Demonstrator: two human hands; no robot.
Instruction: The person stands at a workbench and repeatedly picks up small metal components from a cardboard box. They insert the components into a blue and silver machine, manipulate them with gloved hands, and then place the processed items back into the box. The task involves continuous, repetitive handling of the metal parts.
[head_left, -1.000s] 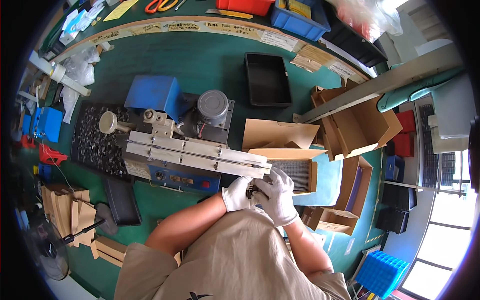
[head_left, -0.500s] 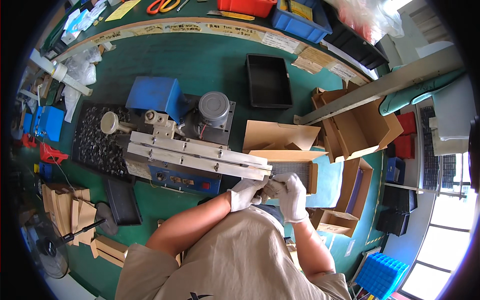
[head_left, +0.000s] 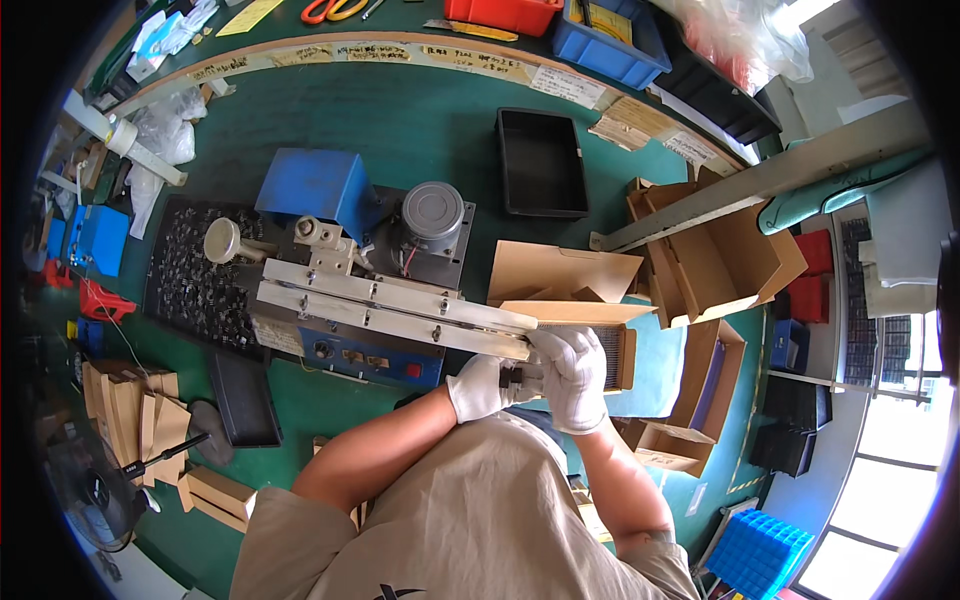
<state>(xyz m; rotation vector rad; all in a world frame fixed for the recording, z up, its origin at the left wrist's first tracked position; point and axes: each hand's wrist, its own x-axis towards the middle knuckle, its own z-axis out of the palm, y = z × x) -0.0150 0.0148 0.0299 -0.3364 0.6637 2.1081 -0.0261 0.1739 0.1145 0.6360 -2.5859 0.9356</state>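
Note:
Both my hands wear white gloves and work at the right end of a pair of long pale metal rails (head_left: 400, 312) on a bench machine. Just below that end, my left hand (head_left: 478, 388) is closed around a few small dark parts (head_left: 512, 377) too small to name. My right hand (head_left: 577, 380) has its fingertips bent together against the rail tip. Anything between those fingers is hidden by the glove. Beyond the right hand lies an open cardboard box (head_left: 628, 360) with rows of thin grey pieces inside.
The machine carries a blue cover (head_left: 312, 190) and a grey motor (head_left: 432, 212). A black tray of many small dark parts (head_left: 200, 280) lies left. A black bin (head_left: 542, 165) stands behind, cardboard boxes (head_left: 715, 250) at right, and a metal post (head_left: 760, 185) slants across the far right.
My right hand has moved up and left onto the rail tip, away from my left fingers. My left hand has shifted slightly left, and the dark parts in it now show.

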